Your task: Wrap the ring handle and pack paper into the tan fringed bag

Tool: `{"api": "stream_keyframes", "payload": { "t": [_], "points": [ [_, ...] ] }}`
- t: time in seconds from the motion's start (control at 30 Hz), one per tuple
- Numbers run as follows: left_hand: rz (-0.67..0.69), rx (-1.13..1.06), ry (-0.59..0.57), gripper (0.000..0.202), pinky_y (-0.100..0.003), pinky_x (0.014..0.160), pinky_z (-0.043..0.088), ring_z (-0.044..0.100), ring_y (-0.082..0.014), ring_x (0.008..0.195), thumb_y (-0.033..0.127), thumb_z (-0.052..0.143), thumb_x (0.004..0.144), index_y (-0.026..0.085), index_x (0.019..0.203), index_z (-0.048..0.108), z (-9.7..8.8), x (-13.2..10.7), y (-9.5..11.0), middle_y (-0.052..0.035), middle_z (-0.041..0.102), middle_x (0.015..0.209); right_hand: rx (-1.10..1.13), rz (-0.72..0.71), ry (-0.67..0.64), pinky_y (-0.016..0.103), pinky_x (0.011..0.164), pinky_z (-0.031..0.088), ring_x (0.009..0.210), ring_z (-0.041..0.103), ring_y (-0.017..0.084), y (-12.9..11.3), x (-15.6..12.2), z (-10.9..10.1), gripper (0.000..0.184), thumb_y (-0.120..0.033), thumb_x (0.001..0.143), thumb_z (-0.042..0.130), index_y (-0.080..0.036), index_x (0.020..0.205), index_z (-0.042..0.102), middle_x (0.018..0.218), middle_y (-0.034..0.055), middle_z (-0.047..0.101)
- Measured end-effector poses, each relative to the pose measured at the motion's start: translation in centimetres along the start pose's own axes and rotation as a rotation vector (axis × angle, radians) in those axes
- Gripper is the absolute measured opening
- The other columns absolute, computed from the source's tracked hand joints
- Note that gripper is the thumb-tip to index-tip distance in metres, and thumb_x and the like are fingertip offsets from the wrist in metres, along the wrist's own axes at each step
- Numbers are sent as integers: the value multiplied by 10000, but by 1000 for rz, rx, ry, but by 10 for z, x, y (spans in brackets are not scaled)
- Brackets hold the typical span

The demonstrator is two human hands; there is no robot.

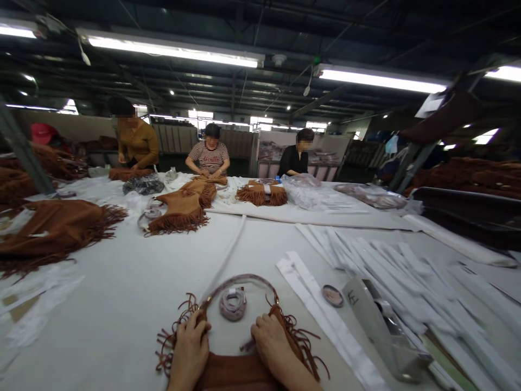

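A brown fringed bag (pixel 240 372) lies at the front edge of the table, its lower part cut off by the frame. Its arched handle (pixel 248 278), which looks wrapped, points away from me. My left hand (pixel 188 345) grips the bag's upper left corner, close to the handle's end. On the opposite corner, my right hand (pixel 272 342) has its fingers curled over the brown edge; the fingertips are partly hidden. A small strip end (pixel 246 346) pokes out beside those fingers. Inside the handle's arch sits a coiled, wrapped strap (pixel 233 304), touched by neither hand.
White paper strips (pixel 378 271) spread to the right, beside a tape dispenser (pixel 386 326) and a small round dish (pixel 332 296). More fringed bags (pixel 177 209) lie farther back and left. Three people work across the table, one in a striped shirt (pixel 208 157).
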State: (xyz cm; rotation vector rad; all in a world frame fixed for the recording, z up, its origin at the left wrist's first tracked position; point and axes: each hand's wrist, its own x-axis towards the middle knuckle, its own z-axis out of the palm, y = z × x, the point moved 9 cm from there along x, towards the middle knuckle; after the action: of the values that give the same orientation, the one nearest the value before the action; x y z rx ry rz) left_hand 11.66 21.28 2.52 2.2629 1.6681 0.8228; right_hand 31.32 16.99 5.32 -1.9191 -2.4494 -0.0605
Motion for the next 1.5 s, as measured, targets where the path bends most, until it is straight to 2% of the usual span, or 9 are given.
{"api": "stream_keyframes", "payload": {
  "t": [0.13, 0.33, 0.6, 0.7, 0.83, 1.0, 1.1, 1.23, 1.5],
  "points": [
    [28, -20, 25, 249, -448, 906, 427, 499, -255, 1030, 142, 437, 781, 229, 857, 659, 0, -2, 2, -55, 527, 1241, 19, -75, 20, 311, 742, 386, 824, 562, 169, -1, -30, 1, 51, -205, 816, 574, -224, 800, 619, 855, -7, 656],
    [42, -52, 33, 255, -452, 896, 430, 522, -251, 1036, 152, 424, 800, 233, 851, 660, -4, -4, 0, -63, 546, 1224, -99, -188, 400, 330, 926, 372, 1100, 520, 194, -16, -77, -16, 395, -183, 819, 493, -197, 1214, 492, 1206, 32, 609],
    [-12, -170, -2, 269, -462, 950, 427, 550, -249, 1087, 160, 474, 747, 250, 914, 665, -1, -1, -16, -49, 596, 1199, -148, -171, 604, 280, 778, 455, 877, 630, 173, -14, -77, 3, 354, -55, 731, 449, -214, 1022, 573, 966, -1, 710],
    [-38, -238, -2, 339, -430, 999, 407, 506, -236, 1164, 171, 465, 738, 233, 1032, 622, -11, 17, -15, -55, 560, 1247, 35, -130, 544, 284, 724, 482, 820, 643, 190, -2, -70, -1, 319, -86, 729, 462, -219, 989, 592, 887, 14, 713],
    [-143, -329, -137, 323, -336, 883, 478, 603, -189, 962, 300, 424, 819, 191, 1085, 571, -17, 69, -18, -63, 629, 1102, 282, 42, 401, 283, 773, 510, 900, 639, 183, 34, -38, -37, 334, -188, 878, 395, -197, 1189, 515, 1022, 69, 684],
    [25, -58, -462, 349, -338, 858, 452, 594, -226, 972, 358, 475, 817, 155, 1090, 553, 20, 128, 13, -101, 647, 1023, 165, 67, 251, 343, 842, 482, 979, 604, 207, 55, 56, -81, 325, -219, 926, 368, -190, 1227, 485, 1085, 96, 650],
    [72, -5, -535, 185, -375, 823, 445, 601, -275, 947, 272, 477, 803, 151, 872, 599, 44, 138, 31, -136, 653, 951, 61, -47, 117, 351, 883, 445, 1050, 569, 219, 44, 115, -70, 323, -198, 890, 456, -203, 1211, 496, 1116, 100, 636],
    [135, -31, -558, 166, -301, 804, 430, 599, -211, 946, 221, 379, 862, 195, 925, 530, 58, 135, 43, -94, 638, 1015, 34, -107, 25, 355, 877, 431, 1006, 597, 230, 37, 157, -34, 254, -279, 899, 469, -210, 1132, 543, 978, 95, 681],
    [0, -252, -559, 233, -258, 738, 419, 621, -188, 854, 338, 360, 915, 218, 1110, 402, 66, 128, 10, -49, 659, 881, -11, 51, -137, 276, 576, 414, 723, 666, 239, 100, 131, 26, 234, -410, 896, 477, -208, 889, 595, 765, 59, 707]
  ]
}}
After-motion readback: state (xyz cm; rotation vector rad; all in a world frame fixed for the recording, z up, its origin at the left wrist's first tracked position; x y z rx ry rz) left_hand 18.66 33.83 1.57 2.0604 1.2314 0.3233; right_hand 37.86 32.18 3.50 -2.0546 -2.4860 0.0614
